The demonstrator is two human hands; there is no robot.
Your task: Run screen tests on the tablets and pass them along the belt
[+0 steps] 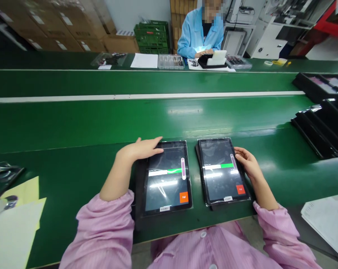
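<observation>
Two tablets lie side by side on the green bench in front of me. Each lit screen shows a white and green bar, a purple slider and an orange "Fail" box. My left hand [142, 149] is open at the upper left corner of the left tablet [163, 190], its fingers stretched over that edge. A dark flat piece sits under this tablet's left side. At the right tablet [219, 183], my right hand [248, 162] has its curled fingers on the right long edge. This tablet rests on another dark flat thing, mostly hidden.
Yellow sheets [23, 220] lie at the left, near a clear-wrapped dark item [6, 175]. Black trays [322, 123] are stacked at the right, above white papers [328, 220]. Across the bench, a person in blue [189, 33] works beside a parts box [171, 62].
</observation>
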